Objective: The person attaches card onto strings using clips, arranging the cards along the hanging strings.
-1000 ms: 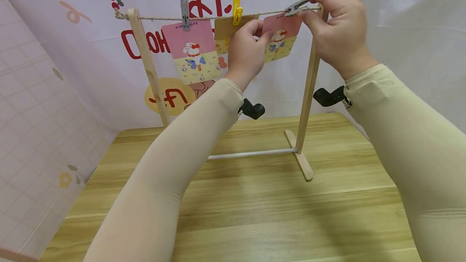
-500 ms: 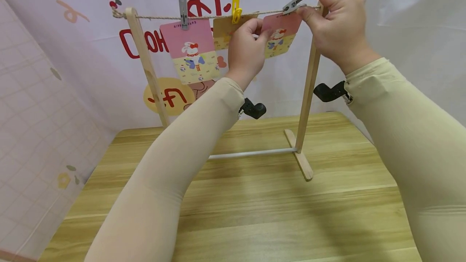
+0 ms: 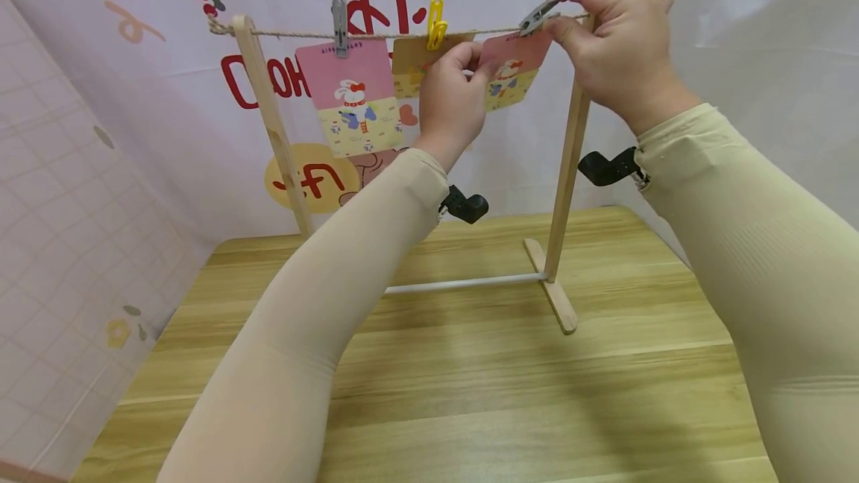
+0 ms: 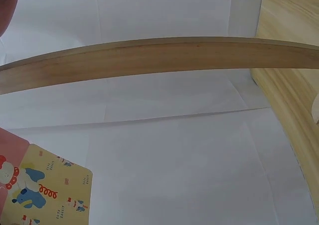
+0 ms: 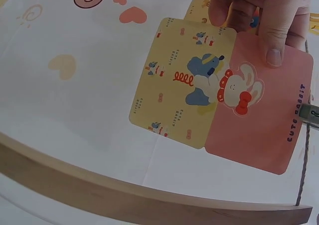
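My left hand (image 3: 456, 99) pinches the left edge of a pink-and-yellow rabbit card (image 3: 515, 69) near the rope's right end; the right wrist view shows that hand's thumb (image 5: 274, 48) on the card's face. My right hand (image 3: 617, 43) pinches the tail of a grey clothespin (image 3: 537, 19) between thumb and forefinger. The clothespin's nose overlaps the card's top edge at the twine rope (image 3: 493, 31). To the left, a similar card (image 3: 352, 95) hangs from another grey clothespin (image 3: 340, 24). Behind my left hand, a brown-topped card (image 3: 412, 58) hangs from a yellow clothespin (image 3: 436, 28).
The rope spans two wooden posts, the right post (image 3: 567, 170) standing on a foot (image 3: 553, 300). A white bar (image 3: 463, 284) runs low between them. The rack stands on a wood-grain table (image 3: 470, 393) before a printed white cloth (image 3: 738, 58).
My right hand has shifted slightly left with the grey clothespin, which now tilts more steeply, nose down at the card's top edge. My left hand keeps its pinch on the card.
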A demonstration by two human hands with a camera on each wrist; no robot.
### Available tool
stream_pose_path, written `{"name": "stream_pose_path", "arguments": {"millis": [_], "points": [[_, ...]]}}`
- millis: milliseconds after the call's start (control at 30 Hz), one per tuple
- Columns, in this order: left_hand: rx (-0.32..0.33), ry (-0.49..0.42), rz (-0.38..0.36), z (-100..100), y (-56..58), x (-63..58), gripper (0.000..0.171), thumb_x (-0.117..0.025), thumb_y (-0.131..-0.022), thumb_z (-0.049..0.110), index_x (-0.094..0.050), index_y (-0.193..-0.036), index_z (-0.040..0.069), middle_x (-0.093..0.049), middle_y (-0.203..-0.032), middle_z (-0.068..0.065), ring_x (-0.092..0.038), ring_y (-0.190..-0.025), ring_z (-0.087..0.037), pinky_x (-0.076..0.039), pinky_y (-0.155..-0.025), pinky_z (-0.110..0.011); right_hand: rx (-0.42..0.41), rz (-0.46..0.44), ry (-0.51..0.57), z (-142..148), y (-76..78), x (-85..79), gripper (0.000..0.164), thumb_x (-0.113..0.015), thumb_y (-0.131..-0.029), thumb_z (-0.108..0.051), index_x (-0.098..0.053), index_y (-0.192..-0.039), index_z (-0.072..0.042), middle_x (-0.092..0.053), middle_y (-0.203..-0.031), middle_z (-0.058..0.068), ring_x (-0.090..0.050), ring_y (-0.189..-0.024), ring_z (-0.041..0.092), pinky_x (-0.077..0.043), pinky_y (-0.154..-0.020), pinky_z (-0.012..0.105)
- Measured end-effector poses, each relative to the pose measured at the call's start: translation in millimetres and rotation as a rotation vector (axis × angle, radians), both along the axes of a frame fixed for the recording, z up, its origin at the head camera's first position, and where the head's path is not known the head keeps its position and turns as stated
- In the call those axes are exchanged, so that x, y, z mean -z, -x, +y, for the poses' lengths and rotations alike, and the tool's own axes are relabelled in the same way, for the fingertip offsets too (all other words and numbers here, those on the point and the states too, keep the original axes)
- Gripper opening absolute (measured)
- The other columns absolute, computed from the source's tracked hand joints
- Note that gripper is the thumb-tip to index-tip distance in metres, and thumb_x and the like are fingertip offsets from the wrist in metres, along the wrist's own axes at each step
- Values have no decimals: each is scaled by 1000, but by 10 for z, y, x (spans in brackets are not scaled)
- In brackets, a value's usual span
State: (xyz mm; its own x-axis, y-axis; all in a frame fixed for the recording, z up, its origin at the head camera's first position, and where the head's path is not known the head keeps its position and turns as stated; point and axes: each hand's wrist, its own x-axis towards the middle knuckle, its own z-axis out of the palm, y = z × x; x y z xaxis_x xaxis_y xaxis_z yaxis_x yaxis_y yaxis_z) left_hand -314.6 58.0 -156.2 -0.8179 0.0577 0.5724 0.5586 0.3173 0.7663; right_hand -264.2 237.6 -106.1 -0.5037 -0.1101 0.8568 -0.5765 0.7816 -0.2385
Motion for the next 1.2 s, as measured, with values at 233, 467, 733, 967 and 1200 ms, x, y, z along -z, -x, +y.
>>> {"name": "stream_pose_path", "arguments": {"millis": [233,467,733,967,1200], "points": [[17,-18,9,-3,24,43,17,-67,-104,31,-74,-113,17,-75,-112,4,-63,-97,-10,-48,-85,-19,13,-30,-11,-1,7,15,21,-74,-100,-22,-80,-110,-5,-37,-108,-32,-28,-135,9,-13,-116,30],[21,-28,8,-1,20,53,18,-68,-103,33,-74,-110,17,-75,-112,5,-63,-96,-10,-48,-83,-20,4,-12,-5,-30,-7,24,18,-74,-100,-19,-81,-109,-5,-36,-104,-31,-20,-117,-6,-24,-99,24],[35,-43,0,1,18,60,19,-69,-102,33,-74,-111,17,-75,-113,4,-64,-97,-10,-49,-84,-20,14,6,-30,-19,32,53,15,-71,-101,-19,-81,-107,-8,-38,-91,-26,-31,-94,-12,-28,-84,21],[29,-41,8,3,32,61,19,-69,-102,33,-74,-110,17,-75,-112,4,-65,-96,-10,-49,-84,-20,12,-55,2,-13,23,44,17,-68,-104,-17,-80,-113,-10,-39,-70,-14,-35,-71,-4,-27,-64,20],[25,-44,6,7,36,65,19,-69,-102,33,-74,-109,17,-75,-112,4,-65,-96,-10,-49,-83,-21,-55,-151,76,-4,5,23,16,-66,-104,-14,-79,-113,-10,-38,-53,-15,-30,-48,2,-23,-49,19]]}}
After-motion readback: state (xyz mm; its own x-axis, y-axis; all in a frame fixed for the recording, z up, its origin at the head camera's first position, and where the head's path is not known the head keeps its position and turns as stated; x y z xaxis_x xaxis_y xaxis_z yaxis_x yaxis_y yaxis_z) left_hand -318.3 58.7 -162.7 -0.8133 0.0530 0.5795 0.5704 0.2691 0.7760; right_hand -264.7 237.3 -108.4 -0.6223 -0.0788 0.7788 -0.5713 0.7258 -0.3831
